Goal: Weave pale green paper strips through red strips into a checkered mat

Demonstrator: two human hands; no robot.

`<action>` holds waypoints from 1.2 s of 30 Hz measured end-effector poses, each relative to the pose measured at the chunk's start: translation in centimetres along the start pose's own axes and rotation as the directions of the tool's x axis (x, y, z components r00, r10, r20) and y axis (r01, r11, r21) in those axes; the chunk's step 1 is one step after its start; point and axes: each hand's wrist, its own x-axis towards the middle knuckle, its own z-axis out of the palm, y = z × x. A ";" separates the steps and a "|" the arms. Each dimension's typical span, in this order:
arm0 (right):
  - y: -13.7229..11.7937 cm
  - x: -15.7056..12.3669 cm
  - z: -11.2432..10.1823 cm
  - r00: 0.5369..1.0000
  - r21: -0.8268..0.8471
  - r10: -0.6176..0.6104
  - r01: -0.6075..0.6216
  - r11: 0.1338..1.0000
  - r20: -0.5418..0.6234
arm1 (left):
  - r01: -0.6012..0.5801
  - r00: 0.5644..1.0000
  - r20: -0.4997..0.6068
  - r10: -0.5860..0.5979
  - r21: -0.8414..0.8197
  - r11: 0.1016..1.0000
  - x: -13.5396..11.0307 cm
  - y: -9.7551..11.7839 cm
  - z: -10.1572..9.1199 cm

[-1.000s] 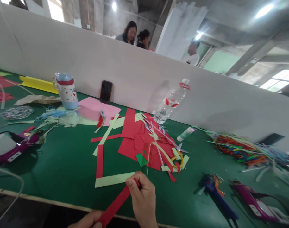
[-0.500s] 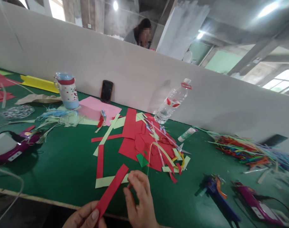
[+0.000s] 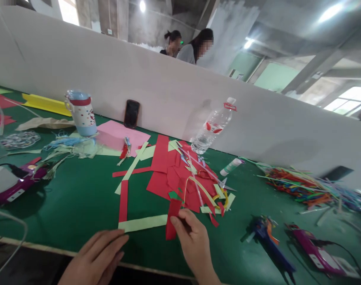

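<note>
My right hand [image 3: 195, 237] pinches a red paper strip [image 3: 172, 227] between thumb and fingers. That strip stands across the right end of a pale green paper strip [image 3: 146, 223] lying on the table. At the green strip's left end my left hand [image 3: 99, 251] holds nothing, its fingers stretched out, the tips just at the strip's edge. A second red strip [image 3: 123, 202] rises from that same left end towards another pale green strip [image 3: 133, 166]. Beyond my right hand lies a pile of red paper pieces [image 3: 159, 186], with scissors [image 3: 224, 184] on its right side.
A water bottle [image 3: 212, 128], a phone [image 3: 131, 113] and a patterned cup [image 3: 82, 114] stand along the partition [image 3: 156, 87]. A glue stick [image 3: 230, 167], a blue-handled glue gun [image 3: 269, 241] and a purple device [image 3: 313, 251] lie to the right. People are beyond the partition.
The red strip has passed from my left hand to my right and moved right, onto the green strip's end. My left hand has let go and opened. A second person shows beyond the partition.
</note>
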 end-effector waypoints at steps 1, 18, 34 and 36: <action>0.3 0.0 -0.3 0.994 0.040 0.108 -0.109 0.993 0.017 | -0.121 0.991 -0.034 0.128 0.161 0.980 0.5 -0.8 -0.2; 2.5 0.5 -0.8 0.927 0.022 0.372 -0.373 0.928 0.050 | -0.178 0.887 0.460 -0.032 0.406 0.897 3.8 -1.6 0.5; 3.0 -0.2 -0.8 0.942 -0.066 0.334 -0.331 0.941 0.042 | 0.047 0.818 0.504 -0.279 0.425 0.904 6.3 0.4 0.3; 3.0 -0.2 -0.8 0.942 -0.072 0.333 -0.330 0.941 0.042 | 0.028 0.821 0.513 -0.251 0.404 0.915 6.5 0.7 0.0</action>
